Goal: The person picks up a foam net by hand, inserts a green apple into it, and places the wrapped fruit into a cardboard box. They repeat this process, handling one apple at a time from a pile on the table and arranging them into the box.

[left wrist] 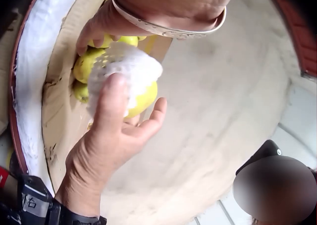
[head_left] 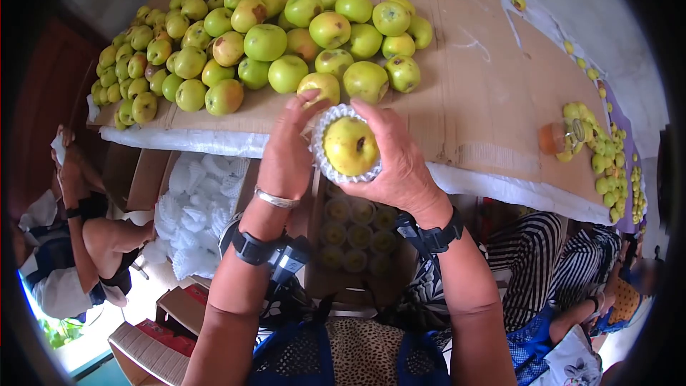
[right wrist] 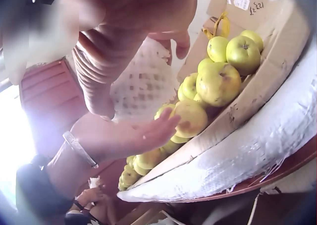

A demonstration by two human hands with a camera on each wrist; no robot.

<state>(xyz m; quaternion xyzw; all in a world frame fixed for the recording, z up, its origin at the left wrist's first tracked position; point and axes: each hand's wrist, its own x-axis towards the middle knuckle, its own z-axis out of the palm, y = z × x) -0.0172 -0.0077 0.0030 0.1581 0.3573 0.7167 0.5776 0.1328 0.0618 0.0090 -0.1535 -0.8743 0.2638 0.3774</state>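
Observation:
In the head view a yellow-green apple with a dark blemish sits in a white foam net sleeve. My right hand grips the sleeved apple, its thumb and fingers curved about the side. My left hand, with a bangle on its wrist, is at the other side with fingers extended. The right wrist view shows that left hand with straight fingers beside the foam net. In the left wrist view the right thumb lies over the net, and bare apple skin shows beneath it.
Many loose apples cover the left of the cardboard-topped table. Below its edge stand a box of foam nets and a box of sleeved apples. A jar lies at right. Other people sit at both sides.

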